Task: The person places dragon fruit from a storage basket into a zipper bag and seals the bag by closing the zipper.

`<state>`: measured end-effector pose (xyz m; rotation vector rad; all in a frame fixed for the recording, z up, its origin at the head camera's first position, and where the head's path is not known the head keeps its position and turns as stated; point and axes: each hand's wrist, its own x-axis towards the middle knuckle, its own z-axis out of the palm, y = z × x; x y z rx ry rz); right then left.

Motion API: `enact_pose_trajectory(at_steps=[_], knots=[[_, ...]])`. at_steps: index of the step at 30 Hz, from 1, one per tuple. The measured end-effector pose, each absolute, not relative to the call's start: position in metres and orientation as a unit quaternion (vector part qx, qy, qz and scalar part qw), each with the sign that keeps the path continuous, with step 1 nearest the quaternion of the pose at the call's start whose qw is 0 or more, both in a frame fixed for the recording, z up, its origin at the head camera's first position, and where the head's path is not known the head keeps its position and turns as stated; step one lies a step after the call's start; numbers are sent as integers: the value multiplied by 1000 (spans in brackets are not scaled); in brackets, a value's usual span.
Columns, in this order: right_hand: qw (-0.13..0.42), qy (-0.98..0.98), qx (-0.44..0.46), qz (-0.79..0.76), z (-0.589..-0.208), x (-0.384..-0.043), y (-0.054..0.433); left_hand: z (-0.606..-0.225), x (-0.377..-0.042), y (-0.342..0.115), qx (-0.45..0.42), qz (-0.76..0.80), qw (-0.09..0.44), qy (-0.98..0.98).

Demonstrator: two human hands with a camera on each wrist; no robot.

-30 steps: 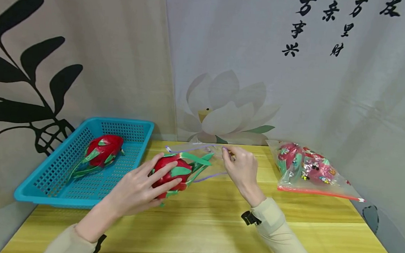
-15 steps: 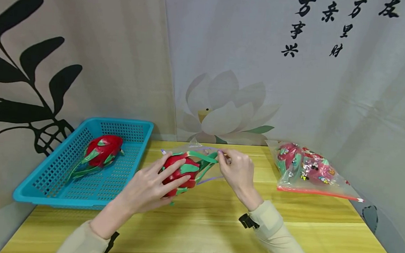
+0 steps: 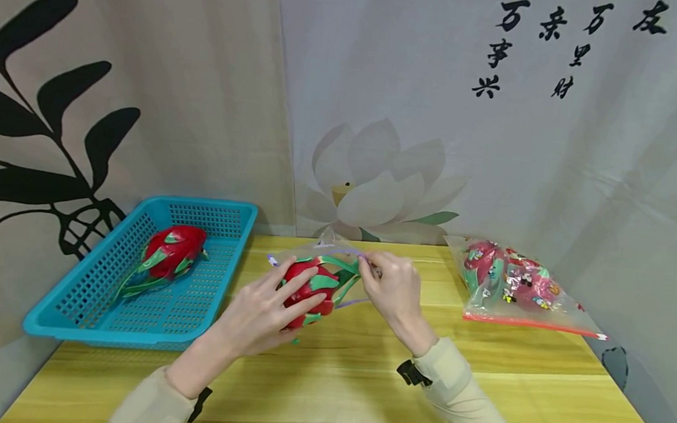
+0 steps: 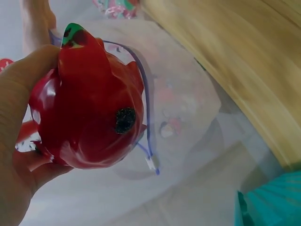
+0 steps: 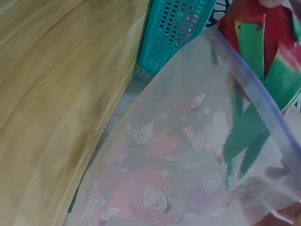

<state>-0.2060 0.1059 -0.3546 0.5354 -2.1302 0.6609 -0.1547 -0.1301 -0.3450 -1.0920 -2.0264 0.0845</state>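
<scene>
My left hand (image 3: 257, 314) grips a red dragon fruit (image 3: 320, 287) with long green leaves, its fingers spread over the top and the thumb on the other side. The leaves point right, toward my right hand (image 3: 394, 294), which pinches the rim of a clear zip bag (image 5: 164, 165) with faint cartoon prints. In the right wrist view, the leaf tips show through the plastic below the purple zip strip (image 5: 263, 103), inside the bag's mouth. The fruit's round red end (image 4: 89, 108), with a dark spot, faces the left wrist view. A white slider (image 4: 151, 163) sits at the zip's end.
A blue plastic basket (image 3: 219, 314) stands on the left, with another dragon fruit (image 3: 172, 252) lying in it. At the right of the wooden table (image 3: 326, 394) lies a filled clear bag (image 3: 516, 283) with a red zip. A printed cloth hangs behind.
My left hand has moved right with the dragon fruit, bringing its leaves into the bag's mouth. The right hand has shifted slightly left and down, still pinching the rim.
</scene>
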Motion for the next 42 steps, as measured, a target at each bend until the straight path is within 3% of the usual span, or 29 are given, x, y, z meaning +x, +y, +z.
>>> enact_pose_trajectory(at_steps=[15,30,42], knots=[[404,-849,235,247,-352,-198,99,-344,-158,-121,-382,-21,365,-849],[379,-855,198,294,-350,-200,99,-359,-152,-105,-409,74,421,-806],[361,-860,211,293,-351,-199,99,-365,-163,-104,-395,42,397,-827]])
